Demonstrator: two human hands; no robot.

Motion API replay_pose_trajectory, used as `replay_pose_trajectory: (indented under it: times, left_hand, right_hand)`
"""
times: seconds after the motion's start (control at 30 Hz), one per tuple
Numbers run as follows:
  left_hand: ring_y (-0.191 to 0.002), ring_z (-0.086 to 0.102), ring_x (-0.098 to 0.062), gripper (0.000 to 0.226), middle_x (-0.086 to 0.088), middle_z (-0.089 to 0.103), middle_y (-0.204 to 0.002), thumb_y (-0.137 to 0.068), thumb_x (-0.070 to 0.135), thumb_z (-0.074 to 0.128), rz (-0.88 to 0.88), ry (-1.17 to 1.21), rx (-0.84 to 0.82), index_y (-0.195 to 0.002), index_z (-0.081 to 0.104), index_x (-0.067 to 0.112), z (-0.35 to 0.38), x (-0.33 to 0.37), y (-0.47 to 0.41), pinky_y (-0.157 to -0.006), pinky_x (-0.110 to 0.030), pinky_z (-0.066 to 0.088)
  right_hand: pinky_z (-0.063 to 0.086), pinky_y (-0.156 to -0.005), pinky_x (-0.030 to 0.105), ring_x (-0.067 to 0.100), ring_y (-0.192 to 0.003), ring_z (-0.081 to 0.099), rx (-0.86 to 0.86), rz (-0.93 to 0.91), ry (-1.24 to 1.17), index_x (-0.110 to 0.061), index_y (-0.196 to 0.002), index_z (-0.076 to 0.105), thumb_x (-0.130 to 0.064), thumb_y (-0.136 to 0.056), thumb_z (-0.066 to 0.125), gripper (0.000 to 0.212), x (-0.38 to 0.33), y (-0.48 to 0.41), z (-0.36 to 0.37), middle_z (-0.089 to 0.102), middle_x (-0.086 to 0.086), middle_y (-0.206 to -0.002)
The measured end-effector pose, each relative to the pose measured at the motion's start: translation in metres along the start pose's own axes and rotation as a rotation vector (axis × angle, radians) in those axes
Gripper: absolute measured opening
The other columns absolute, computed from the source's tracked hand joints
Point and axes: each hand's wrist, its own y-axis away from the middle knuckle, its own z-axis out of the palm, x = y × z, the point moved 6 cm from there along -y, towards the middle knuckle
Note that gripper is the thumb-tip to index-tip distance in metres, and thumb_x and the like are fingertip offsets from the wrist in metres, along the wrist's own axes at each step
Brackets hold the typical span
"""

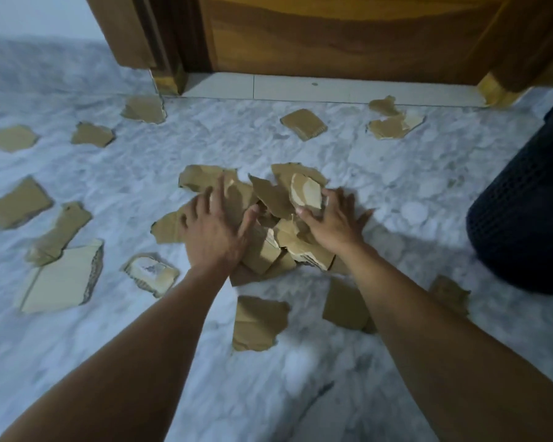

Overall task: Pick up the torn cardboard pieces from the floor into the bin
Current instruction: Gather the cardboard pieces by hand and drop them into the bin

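A heap of torn brown cardboard pieces [268, 199] lies on the marble floor in the middle of the view. My left hand [216, 229] presses on the heap's left side with fingers spread. My right hand [331, 223] presses on its right side, fingers curled against a pale torn piece [305, 191]. Both hands squeeze the heap between them. The dark mesh bin [524, 212] stands at the right edge, only partly in view. Several more pieces lie scattered around, such as a large flat one [61, 279] at the left and one [257, 322] between my forearms.
A wooden door [348, 36] and its frame [134, 33] close the far side, with a pale threshold strip [300, 87] below. More scraps lie near the threshold [304, 122] and at the far left [10, 137]. The floor [237, 393] is grey-white marble.
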Motion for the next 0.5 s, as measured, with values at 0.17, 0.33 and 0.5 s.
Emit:
replay_pose_trajectory:
  times: [0.17,0.33,0.5]
  left_hand:
    - [-0.153,-0.015,-0.042,0.089,-0.014,-0.009,-0.169,-0.089,0.082,0.009,-0.252,-0.154,-0.24,-0.162,0.002,0.032,0.009,-0.044,0.006,-0.117,-0.067,-0.01]
    - [-0.149,0.016,-0.036,0.057,-0.009,0.025,-0.163,-0.101,0.06,0.024,-0.175,0.023,-0.169,-0.153,0.034,0.037,-0.001,-0.023,0.001,-0.118,-0.058,0.014]
    - [-0.133,0.041,-0.04,0.085,-0.013,0.035,-0.146,-0.078,0.047,0.079,-0.465,0.17,-0.284,-0.147,0.038,0.019,-0.023,-0.033,-0.001,-0.104,-0.052,0.044]
  right_hand:
    - [-0.02,-0.117,0.061,0.026,-0.155,-0.018,-0.035,-0.004,-0.055,-0.028,-0.162,-0.003,-0.079,-0.093,0.017,0.089,-0.019,0.01,0.01,-0.008,0.004,-0.171]
    - [-0.018,-0.117,0.062,0.029,-0.156,-0.011,-0.021,-0.101,0.029,-0.028,-0.162,0.0,-0.084,-0.087,0.031,0.099,-0.053,0.014,0.037,0.001,0.005,-0.171]
    - [0.024,-0.117,0.051,0.035,-0.145,0.028,0.134,-0.105,-0.002,-0.02,-0.161,0.012,-0.073,-0.084,0.059,0.105,-0.068,0.02,0.03,0.03,0.012,-0.161]
